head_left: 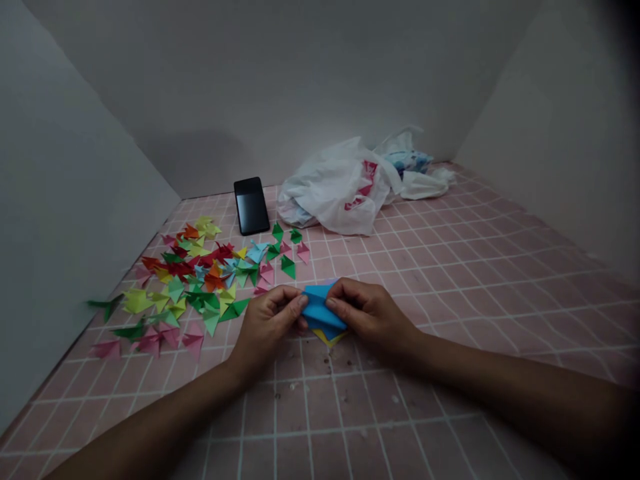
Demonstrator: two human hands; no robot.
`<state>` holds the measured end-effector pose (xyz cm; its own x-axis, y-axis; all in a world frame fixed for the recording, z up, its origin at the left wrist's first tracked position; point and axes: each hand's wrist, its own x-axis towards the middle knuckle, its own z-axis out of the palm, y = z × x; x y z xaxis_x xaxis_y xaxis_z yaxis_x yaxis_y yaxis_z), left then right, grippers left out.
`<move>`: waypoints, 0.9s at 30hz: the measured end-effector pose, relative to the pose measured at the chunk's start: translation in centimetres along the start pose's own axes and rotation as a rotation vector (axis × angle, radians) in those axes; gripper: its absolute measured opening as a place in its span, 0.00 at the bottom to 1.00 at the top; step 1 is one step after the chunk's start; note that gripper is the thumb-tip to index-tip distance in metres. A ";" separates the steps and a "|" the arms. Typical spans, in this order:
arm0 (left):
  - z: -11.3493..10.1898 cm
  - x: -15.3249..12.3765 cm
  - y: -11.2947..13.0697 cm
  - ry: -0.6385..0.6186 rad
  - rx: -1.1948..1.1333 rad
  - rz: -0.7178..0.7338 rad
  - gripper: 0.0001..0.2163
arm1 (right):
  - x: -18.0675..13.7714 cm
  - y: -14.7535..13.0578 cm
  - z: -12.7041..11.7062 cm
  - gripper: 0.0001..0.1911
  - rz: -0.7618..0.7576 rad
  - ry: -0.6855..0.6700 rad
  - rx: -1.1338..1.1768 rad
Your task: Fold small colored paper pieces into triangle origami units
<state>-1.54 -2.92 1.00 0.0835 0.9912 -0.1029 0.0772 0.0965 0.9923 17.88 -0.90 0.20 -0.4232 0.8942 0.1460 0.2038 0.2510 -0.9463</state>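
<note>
Evenly, we hold one blue sheet (pixel 316 315) from two sides.
At left, our folded papers (pixel 213 277) lie spread aside, presumably out of our way; next, our left hand (pixel 273 317) pinches the sheet's left edge, thumb pressed toward the fingers; the sheet sits between our hands, a yellow paper (pixel 329 339) showing beneath; our right hand (pixel 373 315) nips its right side likewise, probably to steady it.

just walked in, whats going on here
A person's left hand and right hand pinch a piece of blue paper, with yellow paper showing at its lower edge. Many small folded paper pieces lie spread toward the left on the pink gridded surface. Farther back are a phone and a white plastic bag.
</note>
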 end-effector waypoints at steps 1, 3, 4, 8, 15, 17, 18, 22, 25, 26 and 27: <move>0.0 0.0 0.0 0.001 -0.006 0.001 0.08 | 0.0 0.0 0.0 0.09 0.001 0.000 0.003; 0.2 0.0 0.1 0.000 -0.043 -0.007 0.07 | 0.0 0.0 0.1 0.09 0.001 0.005 -0.003; 0.3 -0.1 0.1 0.005 -0.073 -0.009 0.07 | 0.0 0.0 0.1 0.09 -0.003 0.011 -0.009; 0.6 -0.2 0.4 0.078 -0.171 0.031 0.11 | 0.0 -0.1 0.1 0.09 -0.019 0.052 -0.031; 0.4 -0.2 0.5 0.051 -0.142 0.044 0.08 | -0.2 -0.2 0.1 0.09 -0.025 0.062 -0.042; 0.4 -0.2 0.5 0.053 -0.135 0.040 0.07 | -0.2 -0.2 0.1 0.09 -0.044 0.062 -0.060; 0.4 -0.2 0.6 0.054 -0.134 0.038 0.07 | -0.2 -0.2 0.1 0.09 -0.056 0.064 -0.071; 0.5 -0.2 0.6 0.056 -0.151 0.033 0.08 | -0.1 -0.1 0.0 0.09 -0.098 0.070 -0.107; 0.5 -0.2 0.4 0.058 -0.151 0.035 0.08 | -0.1 0.1 0.0 0.09 -0.111 0.071 -0.118; 0.5 -0.2 0.4 0.060 -0.147 0.036 0.08 | -0.1 0.1 0.0 0.09 -0.112 0.072 -0.119; 0.5 -0.2 0.4 0.060 -0.143 0.036 0.08 | -0.1 0.0 0.0 0.09 -0.111 0.069 -0.119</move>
<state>-1.06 -3.08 1.35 0.0234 0.9975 -0.0667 -0.0677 0.0681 0.9954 17.94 -0.98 0.14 -0.3884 0.8807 0.2711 0.2642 0.3883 -0.8829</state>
